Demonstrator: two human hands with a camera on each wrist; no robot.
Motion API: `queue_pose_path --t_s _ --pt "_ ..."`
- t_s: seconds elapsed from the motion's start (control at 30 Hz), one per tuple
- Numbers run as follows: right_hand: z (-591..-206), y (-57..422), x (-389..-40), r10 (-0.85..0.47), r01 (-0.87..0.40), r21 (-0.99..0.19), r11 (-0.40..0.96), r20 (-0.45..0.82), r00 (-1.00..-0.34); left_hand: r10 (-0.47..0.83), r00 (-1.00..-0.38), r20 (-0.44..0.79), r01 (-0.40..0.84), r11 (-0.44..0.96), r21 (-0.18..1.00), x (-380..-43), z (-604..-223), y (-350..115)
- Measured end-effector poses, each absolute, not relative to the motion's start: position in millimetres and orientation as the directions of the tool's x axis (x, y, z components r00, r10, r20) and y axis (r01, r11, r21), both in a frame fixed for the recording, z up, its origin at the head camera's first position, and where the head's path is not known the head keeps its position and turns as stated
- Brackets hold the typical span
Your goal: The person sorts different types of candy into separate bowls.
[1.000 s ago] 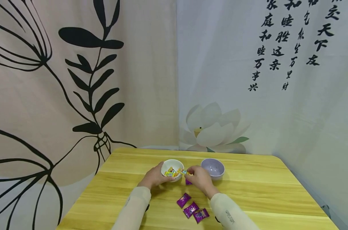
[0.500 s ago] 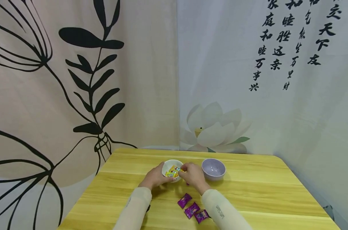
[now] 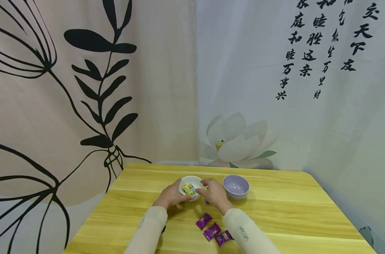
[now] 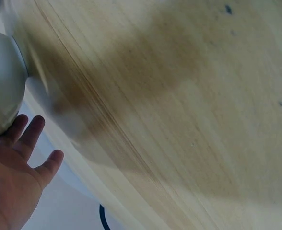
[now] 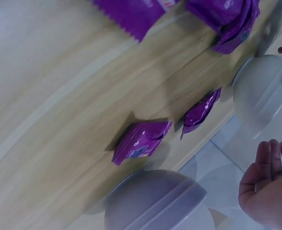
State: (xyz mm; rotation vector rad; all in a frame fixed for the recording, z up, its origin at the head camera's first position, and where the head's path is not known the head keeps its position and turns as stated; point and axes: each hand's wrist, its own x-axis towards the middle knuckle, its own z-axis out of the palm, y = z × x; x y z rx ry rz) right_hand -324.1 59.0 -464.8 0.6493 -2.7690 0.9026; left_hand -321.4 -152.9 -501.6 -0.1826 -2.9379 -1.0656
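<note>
A white bowl stands near the middle of the table, holding several yellow wrapped candies. My left hand holds this bowl from its left side, thumb at the front; in the left wrist view, fingers of that hand touch the bowl's outer wall. My right hand is at the bowl's right rim, its thumb and forefinger apart with no candy seen between them. In the right wrist view, the right hand has loosely bent fingers near the white bowl.
A lilac bowl stands right of my right hand. Several purple packets lie on the wooden table nearer me, among them one packet below the white bowl. One more packet lies between the bowls. A printed curtain hangs behind.
My right hand has moved left to the white bowl with a yellow candy and let it go there. The left hand keeps its hold on the bowl.
</note>
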Motion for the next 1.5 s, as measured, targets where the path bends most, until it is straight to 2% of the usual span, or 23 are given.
queue_pose_path --t_s 0.4,0.53,1.03,1.5 --pt "-461.6 84.9 -330.5 -0.345 -0.447 -0.571 0.689 0.284 -0.895 0.102 -0.994 0.036 0.101 0.757 0.646 -321.3 -498.1 -151.7" --pt "-460.3 97.5 -334.0 -0.314 -0.412 -0.596 0.690 0.266 -0.911 0.096 -0.995 0.029 0.092 0.755 0.649 -322.0 -498.7 -152.3" --pt "-456.4 145.7 -344.7 -0.235 -0.342 -0.571 0.747 0.254 -0.938 0.101 -0.995 0.023 0.093 0.764 0.639 -324.3 -494.8 -153.4" --pt "-470.0 196.6 -354.5 -0.182 -0.292 -0.605 0.741 0.238 -0.954 0.066 -0.998 -0.007 0.047 0.778 0.626 -321.9 -496.1 -155.6"
